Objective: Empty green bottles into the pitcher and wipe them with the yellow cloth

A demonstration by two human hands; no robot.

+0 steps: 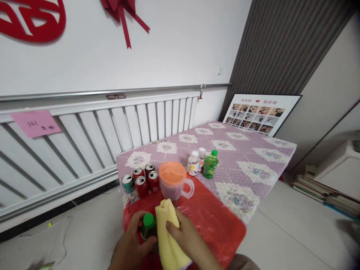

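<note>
My left hand is wrapped round a bottle with a green cap; most of its body is hidden by the fingers. Beside it, my right hand grips a folded yellow cloth, which hangs upright close against the bottle. Both hands are over a red plastic sheet at the near end of the table. Just beyond them stands a clear plastic pitcher with an orange lid and a handle on its right. To its left, several opened drink cans stand in a group.
Two small white-capped bottles and a green bottle stand right of the pitcher. A purple floral cloth covers the table. Behind runs a white radiator; a photo board leans at the far end.
</note>
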